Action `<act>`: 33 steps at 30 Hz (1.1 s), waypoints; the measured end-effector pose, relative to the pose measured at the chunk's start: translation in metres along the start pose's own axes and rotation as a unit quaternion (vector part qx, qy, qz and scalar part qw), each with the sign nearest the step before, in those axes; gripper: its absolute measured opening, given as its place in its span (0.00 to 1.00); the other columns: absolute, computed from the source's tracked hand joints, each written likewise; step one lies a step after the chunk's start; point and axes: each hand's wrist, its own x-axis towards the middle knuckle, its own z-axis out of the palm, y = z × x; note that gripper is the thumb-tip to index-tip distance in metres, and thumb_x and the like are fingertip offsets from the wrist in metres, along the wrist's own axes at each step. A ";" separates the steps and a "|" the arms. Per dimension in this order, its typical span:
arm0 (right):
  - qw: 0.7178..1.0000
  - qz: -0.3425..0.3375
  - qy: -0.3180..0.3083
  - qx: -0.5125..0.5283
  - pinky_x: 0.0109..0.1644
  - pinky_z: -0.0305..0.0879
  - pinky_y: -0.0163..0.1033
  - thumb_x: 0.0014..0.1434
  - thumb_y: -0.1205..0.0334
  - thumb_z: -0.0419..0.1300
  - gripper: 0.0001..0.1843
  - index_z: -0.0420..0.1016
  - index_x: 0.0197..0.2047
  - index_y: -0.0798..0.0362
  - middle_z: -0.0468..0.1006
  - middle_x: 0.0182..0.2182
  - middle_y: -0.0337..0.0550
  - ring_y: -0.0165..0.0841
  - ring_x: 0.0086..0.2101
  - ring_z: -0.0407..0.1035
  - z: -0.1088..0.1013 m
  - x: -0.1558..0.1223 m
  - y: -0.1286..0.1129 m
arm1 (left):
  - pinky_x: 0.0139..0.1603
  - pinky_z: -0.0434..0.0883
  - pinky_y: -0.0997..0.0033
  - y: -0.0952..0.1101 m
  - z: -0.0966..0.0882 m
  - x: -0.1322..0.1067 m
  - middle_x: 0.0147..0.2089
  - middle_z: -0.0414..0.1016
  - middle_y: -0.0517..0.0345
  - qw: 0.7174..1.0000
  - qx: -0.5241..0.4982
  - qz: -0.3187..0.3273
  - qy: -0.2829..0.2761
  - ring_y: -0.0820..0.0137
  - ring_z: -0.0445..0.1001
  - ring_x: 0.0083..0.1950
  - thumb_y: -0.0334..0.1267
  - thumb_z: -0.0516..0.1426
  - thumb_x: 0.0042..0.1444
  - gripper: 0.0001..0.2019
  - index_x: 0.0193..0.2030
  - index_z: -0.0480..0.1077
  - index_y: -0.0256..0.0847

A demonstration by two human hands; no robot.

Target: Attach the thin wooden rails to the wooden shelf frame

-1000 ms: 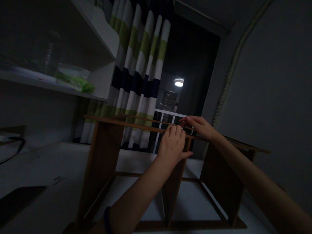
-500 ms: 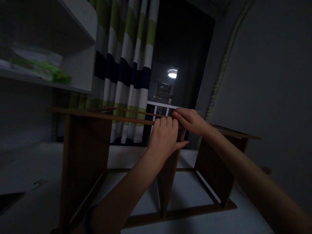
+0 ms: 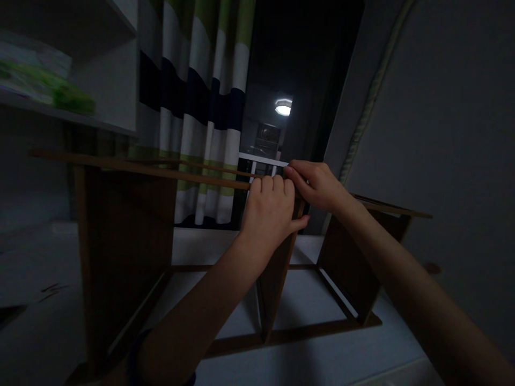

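Observation:
A brown wooden shelf rack (image 3: 277, 268) lies on its side on a pale surface, with upright panels joined by long rails. My left hand (image 3: 269, 212) is closed over the near top rail (image 3: 193, 178) where it meets the middle panel, its thumb stretched out to the right along the panel. Just beyond it, my right hand (image 3: 316, 182) is closed over the top of the same middle panel, near the far rail. Its fingertips are partly hidden. Both hands cover the joint beneath them.
A white shelf unit (image 3: 116, 80) holding a green-and-clear plastic package (image 3: 48, 86) juts in at upper left. Behind hang a striped curtain (image 3: 197, 107) and a dark window reflecting a lamp. A pipe (image 3: 368, 107) runs up the right wall. Small dark pieces (image 3: 52, 289) lie at left.
The view has tipped slightly downward, so most of the scene sits higher, and the rack's left end appears farther left. Both hands keep the same hold.

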 end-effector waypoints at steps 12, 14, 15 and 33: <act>0.989 0.065 0.045 -0.122 0.27 0.43 0.36 0.62 0.55 0.43 0.19 0.55 0.22 0.54 0.57 0.18 0.35 0.25 0.20 0.51 0.003 -0.002 -0.005 | 0.39 0.59 0.61 0.000 -0.002 -0.001 0.36 0.66 0.47 1.000 0.000 0.001 0.003 0.57 0.64 0.40 0.56 0.56 0.46 0.28 0.41 0.63 0.30; 0.988 0.070 0.050 -0.126 0.26 0.42 0.36 0.62 0.55 0.43 0.19 0.54 0.21 0.54 0.56 0.17 0.35 0.24 0.19 0.50 0.003 -0.002 -0.006 | 0.39 0.60 0.61 0.000 -0.003 -0.001 0.36 0.66 0.47 1.000 -0.001 0.002 0.002 0.57 0.64 0.40 0.56 0.55 0.46 0.27 0.41 0.63 0.30; 0.988 0.072 0.053 -0.127 0.26 0.42 0.36 0.62 0.55 0.43 0.19 0.54 0.21 0.54 0.56 0.17 0.35 0.24 0.19 0.50 0.003 -0.002 -0.006 | 0.39 0.60 0.61 0.000 -0.003 0.000 0.36 0.66 0.47 1.000 -0.002 0.002 0.002 0.57 0.64 0.40 0.56 0.55 0.47 0.27 0.41 0.63 0.30; 0.998 0.058 -0.024 0.016 0.25 0.45 0.34 0.62 0.50 0.44 0.25 0.55 0.18 0.54 0.52 0.15 0.31 0.22 0.19 0.48 0.000 0.001 0.008 | 0.42 0.59 0.60 0.001 -0.003 -0.001 0.38 0.67 0.45 1.000 0.002 0.012 -0.005 0.55 0.65 0.42 0.57 0.53 0.48 0.28 0.43 0.62 0.30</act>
